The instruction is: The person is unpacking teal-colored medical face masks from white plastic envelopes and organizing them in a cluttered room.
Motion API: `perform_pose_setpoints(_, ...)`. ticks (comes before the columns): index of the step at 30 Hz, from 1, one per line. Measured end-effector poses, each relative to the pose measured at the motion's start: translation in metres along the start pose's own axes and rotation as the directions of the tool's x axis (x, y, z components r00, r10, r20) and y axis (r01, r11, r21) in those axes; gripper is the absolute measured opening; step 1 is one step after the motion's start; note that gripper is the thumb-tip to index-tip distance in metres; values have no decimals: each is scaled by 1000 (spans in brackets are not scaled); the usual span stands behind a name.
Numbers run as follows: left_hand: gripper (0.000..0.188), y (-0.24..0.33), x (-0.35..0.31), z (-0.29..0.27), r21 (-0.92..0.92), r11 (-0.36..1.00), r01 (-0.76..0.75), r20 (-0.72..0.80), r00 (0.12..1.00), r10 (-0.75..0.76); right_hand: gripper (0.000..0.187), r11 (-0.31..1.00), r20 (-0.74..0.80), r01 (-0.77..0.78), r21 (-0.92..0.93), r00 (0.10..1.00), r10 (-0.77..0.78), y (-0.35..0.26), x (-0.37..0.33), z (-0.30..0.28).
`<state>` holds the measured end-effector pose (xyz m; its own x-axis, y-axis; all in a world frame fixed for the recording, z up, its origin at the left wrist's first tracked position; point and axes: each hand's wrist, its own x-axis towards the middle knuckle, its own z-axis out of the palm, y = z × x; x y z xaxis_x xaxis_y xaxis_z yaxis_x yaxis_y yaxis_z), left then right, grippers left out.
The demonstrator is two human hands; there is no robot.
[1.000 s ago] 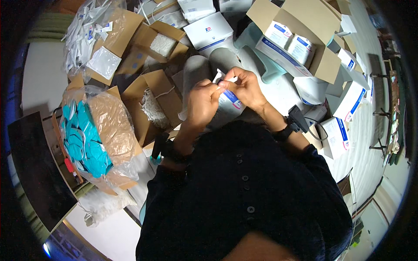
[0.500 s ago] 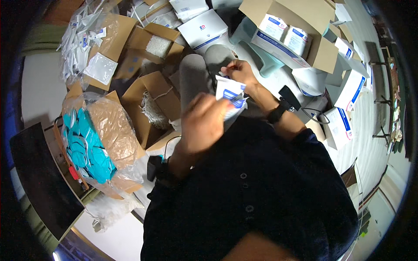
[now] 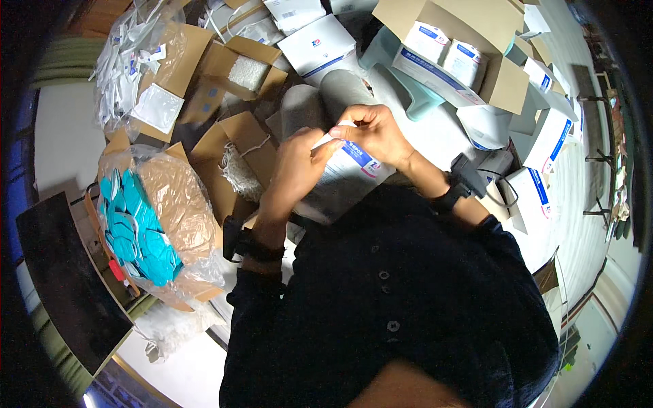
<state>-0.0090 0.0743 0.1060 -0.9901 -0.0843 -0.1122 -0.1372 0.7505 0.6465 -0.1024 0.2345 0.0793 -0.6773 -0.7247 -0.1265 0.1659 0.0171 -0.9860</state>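
Observation:
A white plastic pouch (image 3: 343,175) with a blue band and a pink mark hangs over my knees, its upper edge folded or bunched. At that edge my left hand (image 3: 297,166) pinches one side between thumb and fingers. My right hand (image 3: 381,139) grips the edge right beside it, fingers curled and thumb pressed on the plastic. The two hands nearly touch. Whatever is inside the pouch cannot be seen.
To the left stands a bag-lined carton of teal packets (image 3: 132,228). Open cartons hold white cord-like loops (image 3: 239,173) and small white pieces (image 3: 248,73). White flat packets (image 3: 129,68) pile up at far left. At right, an open box (image 3: 435,78) holds white packs.
My left hand has moved up and left, and my right hand has come down beside it. The pouch, crumpled and tilted before, now hangs flatter with its printed face showing.

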Motion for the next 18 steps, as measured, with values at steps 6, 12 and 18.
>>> perform_pose_setpoints(6,24,12,-2,7,215,958,-187,-244,940,239,29,992,-257,34,-119,964,-64,21,5,16)
perform_pose_setpoints(12,24,13,-9,6,434,853,-289,-328,831,448,24,982,-282,-134,-129,955,93,32,24,21)
perform_pose_setpoints(18,13,72,-43,-9,241,795,-557,-440,668,601,24,905,-446,-408,118,793,415,57,54,-33)
